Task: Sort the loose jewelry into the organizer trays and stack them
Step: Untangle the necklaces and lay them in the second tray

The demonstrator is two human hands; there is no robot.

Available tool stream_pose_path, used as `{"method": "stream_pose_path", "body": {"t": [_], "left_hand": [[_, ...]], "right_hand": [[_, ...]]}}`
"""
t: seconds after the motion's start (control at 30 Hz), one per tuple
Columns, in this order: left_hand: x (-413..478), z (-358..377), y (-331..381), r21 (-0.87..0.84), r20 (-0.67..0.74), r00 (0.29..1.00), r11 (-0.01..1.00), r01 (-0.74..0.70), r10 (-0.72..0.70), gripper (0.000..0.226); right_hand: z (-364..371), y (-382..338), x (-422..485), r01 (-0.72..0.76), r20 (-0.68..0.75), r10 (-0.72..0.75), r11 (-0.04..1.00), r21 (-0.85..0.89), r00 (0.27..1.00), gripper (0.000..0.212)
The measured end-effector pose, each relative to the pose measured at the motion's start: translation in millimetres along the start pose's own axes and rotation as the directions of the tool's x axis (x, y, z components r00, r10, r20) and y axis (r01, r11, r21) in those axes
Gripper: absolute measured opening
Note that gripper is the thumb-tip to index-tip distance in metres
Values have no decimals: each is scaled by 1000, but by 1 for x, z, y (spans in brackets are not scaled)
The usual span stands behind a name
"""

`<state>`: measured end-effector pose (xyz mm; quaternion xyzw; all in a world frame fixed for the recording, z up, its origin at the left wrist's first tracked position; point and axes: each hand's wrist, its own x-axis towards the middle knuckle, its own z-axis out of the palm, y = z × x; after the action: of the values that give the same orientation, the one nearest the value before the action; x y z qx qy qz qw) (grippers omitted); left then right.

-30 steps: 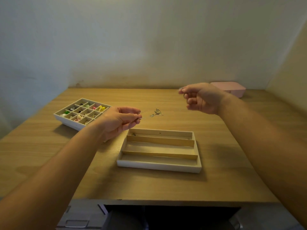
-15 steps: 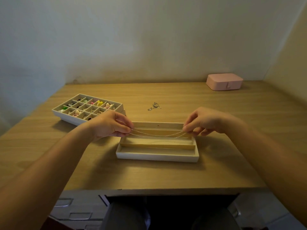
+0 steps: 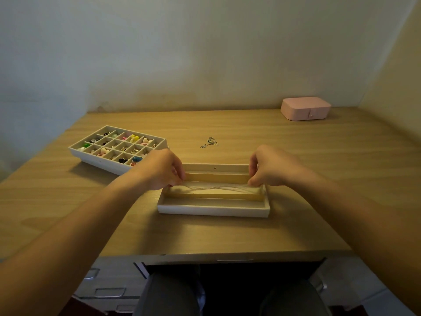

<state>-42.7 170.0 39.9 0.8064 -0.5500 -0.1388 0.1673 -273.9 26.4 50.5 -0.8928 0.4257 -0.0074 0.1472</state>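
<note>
Above desk [image 3: 250,133]: chain [image 3: 216,189] between pinched fingers [image 3: 253,179]

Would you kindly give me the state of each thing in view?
Chain: stretched between both hands over the slotted tray.
Left hand: pinches its left end.
Right hand: pinches its right end.
Grid tray: open, most cells filled.
Loose necklace: bunched on the table.
Pink box: closed.

Left hand [image 3: 159,171] and right hand [image 3: 272,167], fingers [image 3: 177,177] pinched.
</note>
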Motion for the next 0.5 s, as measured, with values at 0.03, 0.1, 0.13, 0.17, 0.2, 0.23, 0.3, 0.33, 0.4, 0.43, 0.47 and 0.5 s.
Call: {"method": "stream_pose_path", "body": {"t": [0.03,0.1,0.13,0.17,0.2,0.23,0.3,0.33,0.4,0.43,0.47,0.5], "left_hand": [[0,1,2,43,-12,1000,999,-20,20,15],[1,2,3,93,-28,999,995,-39,41,19],[1,2,2,107,-33,998,993,-43,47,19],[2,3,2,117,-36,998,992,-49,53,19],[3,3,1,122,-39,997,991,-54,59,19],[3,3,1,125,-39,997,990,-58,63,18],[3,3,0,129,-27,997,989,-65,69,17],[3,2,0,129,-15,997,989,-68,70,17],[3,2,-1,121,0,998,990,-70,71,18],[3,2,-2,115,4,998,991,-70,70,19],[3,1,-2,110,8,998,992,-69,69,19],[3,0,-2,106,11,997,992,-71,70,19]], "right_hand": [[2,-2,-1,-5,-27,4,999,-35,1000,16],[5,-4,-1,-14,-65,8,996,-83,998,19],[6,-4,-1,-17,-75,9,995,-103,997,19],[6,-5,-2,-19,-80,9,992,-122,997,20],[7,-5,-2,-16,-85,4,990,-142,996,20],[7,-5,-2,-9,-91,-5,987,-159,996,20],[9,-6,-3,11,-107,-31,983,-185,994,21],[10,-6,-3,18,-118,-41,981,-195,992,21],[11,-6,-4,25,-134,-56,975,-220,989,21],[11,-7,-5,27,-135,-60,971,-236,989,22],[11,-8,-5,29,-135,-65,967,-253,989,22],[11,-8,-5,32,-135,-71,963,-268,988,23]]}}
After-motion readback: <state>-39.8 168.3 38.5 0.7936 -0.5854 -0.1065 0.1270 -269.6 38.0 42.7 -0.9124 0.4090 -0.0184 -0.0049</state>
